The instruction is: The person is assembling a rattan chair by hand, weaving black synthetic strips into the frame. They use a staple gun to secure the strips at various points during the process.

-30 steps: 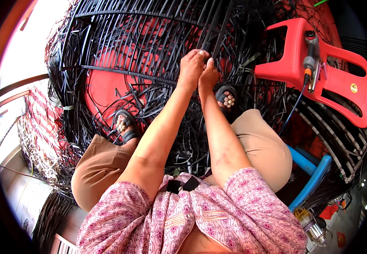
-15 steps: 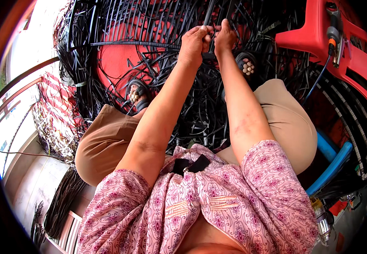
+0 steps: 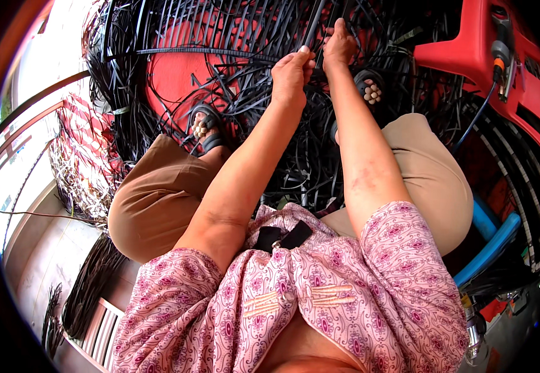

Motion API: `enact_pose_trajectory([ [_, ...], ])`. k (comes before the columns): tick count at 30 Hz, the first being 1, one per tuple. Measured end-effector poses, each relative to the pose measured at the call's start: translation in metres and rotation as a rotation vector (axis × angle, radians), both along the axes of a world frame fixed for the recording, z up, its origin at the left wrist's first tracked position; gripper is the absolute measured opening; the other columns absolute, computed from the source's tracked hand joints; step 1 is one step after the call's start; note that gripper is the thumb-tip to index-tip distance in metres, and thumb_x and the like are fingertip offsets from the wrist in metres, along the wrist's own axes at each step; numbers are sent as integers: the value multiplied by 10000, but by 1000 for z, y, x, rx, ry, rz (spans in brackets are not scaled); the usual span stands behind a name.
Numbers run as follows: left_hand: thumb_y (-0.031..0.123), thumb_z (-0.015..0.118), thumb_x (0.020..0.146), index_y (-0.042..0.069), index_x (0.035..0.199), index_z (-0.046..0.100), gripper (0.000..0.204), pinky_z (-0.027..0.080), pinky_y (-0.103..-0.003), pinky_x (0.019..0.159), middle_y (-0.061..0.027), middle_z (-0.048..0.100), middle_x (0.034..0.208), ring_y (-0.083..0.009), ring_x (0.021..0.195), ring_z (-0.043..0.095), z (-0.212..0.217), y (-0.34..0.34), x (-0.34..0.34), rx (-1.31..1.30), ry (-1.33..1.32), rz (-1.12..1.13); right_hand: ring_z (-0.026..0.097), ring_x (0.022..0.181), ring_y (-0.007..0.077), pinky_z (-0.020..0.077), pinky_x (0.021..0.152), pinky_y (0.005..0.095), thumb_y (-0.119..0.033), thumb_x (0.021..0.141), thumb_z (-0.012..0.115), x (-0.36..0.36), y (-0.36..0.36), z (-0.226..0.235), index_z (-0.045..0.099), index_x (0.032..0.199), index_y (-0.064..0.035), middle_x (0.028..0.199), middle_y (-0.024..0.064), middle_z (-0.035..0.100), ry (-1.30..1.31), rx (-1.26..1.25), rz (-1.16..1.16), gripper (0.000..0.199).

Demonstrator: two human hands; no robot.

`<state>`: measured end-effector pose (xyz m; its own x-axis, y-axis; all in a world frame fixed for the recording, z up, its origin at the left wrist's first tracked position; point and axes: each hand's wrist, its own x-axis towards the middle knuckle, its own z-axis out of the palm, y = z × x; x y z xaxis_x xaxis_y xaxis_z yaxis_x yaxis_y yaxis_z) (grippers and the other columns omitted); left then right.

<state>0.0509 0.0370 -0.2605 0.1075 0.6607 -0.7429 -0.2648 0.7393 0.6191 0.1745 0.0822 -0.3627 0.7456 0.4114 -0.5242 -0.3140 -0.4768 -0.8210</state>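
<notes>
Evidently, a flat black strip (image 3: 314, 26) is pinched between the thumb and curled fingers of the left hand (image 3: 291, 72) and is led away toward the upper edge of the view; such a closed hold seems suited to keeping the strip straight. The right hand (image 3: 338, 50) is placed just beside it, slightly farther forward, with the thumb raised; how tightly it is closed, and whether a strip is gripped, cannot be told. The slatted black frame (image 3: 208, 50) is set ahead, mostly to the left, presumably within reach of both arms. Loose black strips (image 3: 310, 143) are heaped about the sandals (image 3: 213, 142), over a red floor covering (image 3: 173, 81). A power tool (image 3: 502, 48) is rested on the red plastic chair (image 3: 450, 59), apparently to be kept clear of the heap. Compared with one second earlier, when the hands are seen touching, a gap is opened between them, and less of the frame is shown.
</notes>
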Motion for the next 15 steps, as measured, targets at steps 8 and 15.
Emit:
enact_pose_trajectory([
  [8, 216, 634, 974, 36, 941, 721, 203, 446, -239, 648, -7, 684, 792, -69, 682, 566, -12, -14, 11, 158, 35, -36, 648, 649, 296, 479, 650, 401, -577, 898, 509, 0, 0, 3, 690, 858, 28, 716, 167, 671, -145, 0, 12, 633],
  [15, 172, 690, 930, 22, 787, 684, 208, 425, -221, 606, -5, 649, 731, -75, 627, 534, -15, -23, 26, 111, 123, 64, 629, 657, 214, 505, 531, 317, -479, 891, 606, 8, -2, -10, 645, 852, 23, 714, 106, 653, -179, 123, 18, 505],
])
